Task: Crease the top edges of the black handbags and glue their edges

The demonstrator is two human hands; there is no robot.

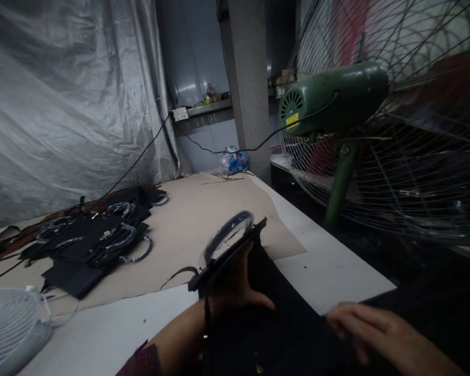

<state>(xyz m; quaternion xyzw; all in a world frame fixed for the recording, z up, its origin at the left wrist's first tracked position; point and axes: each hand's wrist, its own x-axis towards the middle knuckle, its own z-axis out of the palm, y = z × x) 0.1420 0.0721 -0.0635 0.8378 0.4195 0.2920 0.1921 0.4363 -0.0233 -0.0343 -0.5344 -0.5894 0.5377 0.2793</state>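
A black handbag [290, 297] with a curved, plastic-wrapped handle [229, 232] lies tilted toward me, over the near end of the table. My left hand [235, 287] is under its raised upper edge, thumb spread across the black panel and fingers up against the inner side, holding that edge up. A thin black strap hangs beside my wrist. At the bag's right side is my right hand [372, 329], slightly blurred, its fingers curled together near the edge. Whatever may be between those fingertips is hidden.
Several black handbags [97, 245] with wrapped handles lie piled on the left of the paper-covered table [184, 209]. A small white fan [15, 329] stands at front left. A large green fan [337, 99] fills the right. A cable [137, 162] hangs across the back.
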